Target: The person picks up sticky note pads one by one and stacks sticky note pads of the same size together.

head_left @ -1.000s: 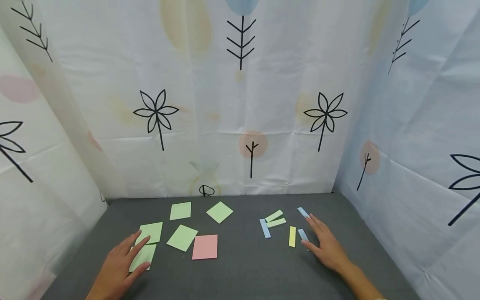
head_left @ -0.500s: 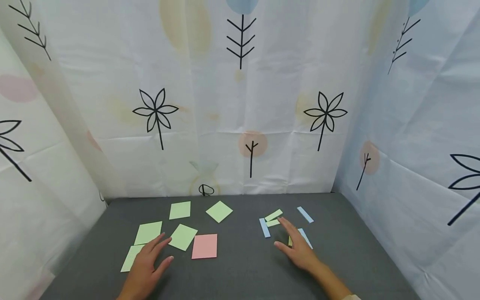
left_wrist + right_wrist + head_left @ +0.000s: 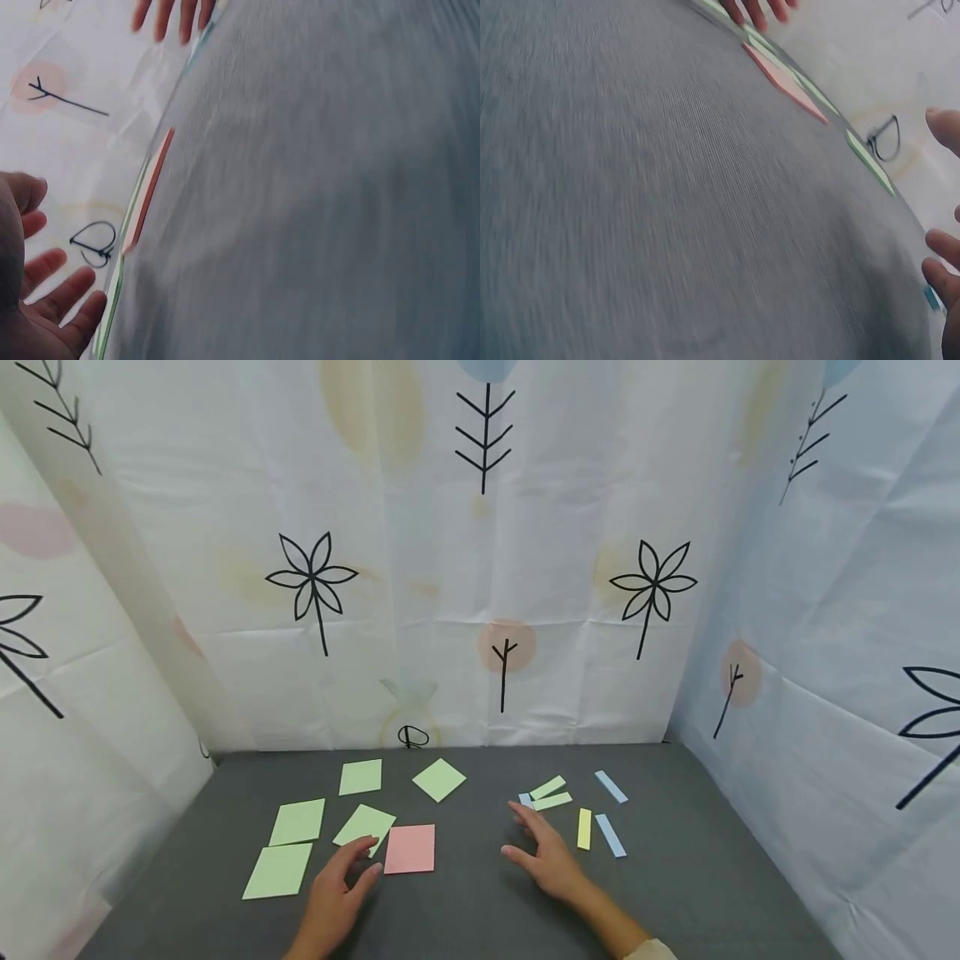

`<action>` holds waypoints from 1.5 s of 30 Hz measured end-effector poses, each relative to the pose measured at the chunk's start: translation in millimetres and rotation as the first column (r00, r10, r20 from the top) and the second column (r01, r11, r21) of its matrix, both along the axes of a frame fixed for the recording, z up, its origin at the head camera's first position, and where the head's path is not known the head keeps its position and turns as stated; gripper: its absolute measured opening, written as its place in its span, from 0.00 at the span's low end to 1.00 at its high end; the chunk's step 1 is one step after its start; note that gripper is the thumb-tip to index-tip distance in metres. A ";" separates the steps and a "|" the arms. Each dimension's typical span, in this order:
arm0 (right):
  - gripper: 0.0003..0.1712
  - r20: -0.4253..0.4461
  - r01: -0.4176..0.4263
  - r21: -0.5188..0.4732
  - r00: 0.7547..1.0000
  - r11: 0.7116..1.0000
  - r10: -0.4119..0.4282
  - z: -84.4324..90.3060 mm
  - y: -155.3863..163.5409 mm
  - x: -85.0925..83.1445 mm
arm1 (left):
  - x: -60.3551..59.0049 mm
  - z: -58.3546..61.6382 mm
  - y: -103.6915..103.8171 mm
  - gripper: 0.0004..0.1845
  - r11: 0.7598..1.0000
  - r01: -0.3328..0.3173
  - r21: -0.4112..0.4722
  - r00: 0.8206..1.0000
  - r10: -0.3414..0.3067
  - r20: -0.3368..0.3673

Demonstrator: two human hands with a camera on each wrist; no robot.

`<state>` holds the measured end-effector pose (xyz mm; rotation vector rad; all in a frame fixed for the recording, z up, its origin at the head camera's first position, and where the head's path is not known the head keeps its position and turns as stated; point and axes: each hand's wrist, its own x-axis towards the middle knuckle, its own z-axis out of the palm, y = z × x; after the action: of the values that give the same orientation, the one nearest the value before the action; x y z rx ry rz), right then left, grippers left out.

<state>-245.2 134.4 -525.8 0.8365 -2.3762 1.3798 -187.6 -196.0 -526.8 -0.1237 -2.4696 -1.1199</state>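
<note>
In the head view my left hand (image 3: pixel 337 897) reaches over the table with loosely bent fingers and holds nothing. Its index fingertip overlaps the lower corner of a flat light-green square (image 3: pixel 363 827), and a flat pink square (image 3: pixel 409 849) lies just right of it. My right hand (image 3: pixel 551 864), also holding nothing, has its fingers spread. The fingertips overlap a light-blue strip (image 3: pixel 525 799), partly hidden. Two light-green strips, one of them the lower strip (image 3: pixel 552 802), lie beside that. A yellow strip (image 3: pixel 584 829) is to the right of the hand.
More light-green squares lie on the dark grey table (image 3: pixel 465 910): a front left square (image 3: pixel 276 872), another behind it (image 3: pixel 297 822), and two farther back. Two blue strips, including the nearer strip (image 3: pixel 611 836), lie at the right. A patterned white curtain (image 3: pixel 420 668) encloses the back and sides.
My left hand has moved right from the two left green squares toward the pink square. My right hand has moved left, away from the right blue strips. The squares and strips stay in place.
</note>
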 end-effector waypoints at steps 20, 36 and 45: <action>0.30 0.326 0.005 -0.171 0.944 0.985 0.052 0.0 -84.4 -5.8 | -10.9 1.7 27.5 0.17 0.982 -0.092 0.164 0.979 0.059 0.197; 0.23 0.294 -0.021 -0.162 0.953 0.987 0.068 4.3 -113.1 2.0 | -11.7 0.8 32.1 0.16 0.988 -0.063 0.142 0.984 0.038 0.175; 0.23 0.373 0.008 -0.156 0.926 0.988 0.051 0.6 -113.7 0.8 | -12.7 -4.7 35.6 0.15 0.985 -0.085 0.148 0.989 0.065 0.133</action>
<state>-244.4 20.7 -525.1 0.5994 -2.4885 1.8511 -200.4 -160.4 -531.5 0.0885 -2.4640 -1.3162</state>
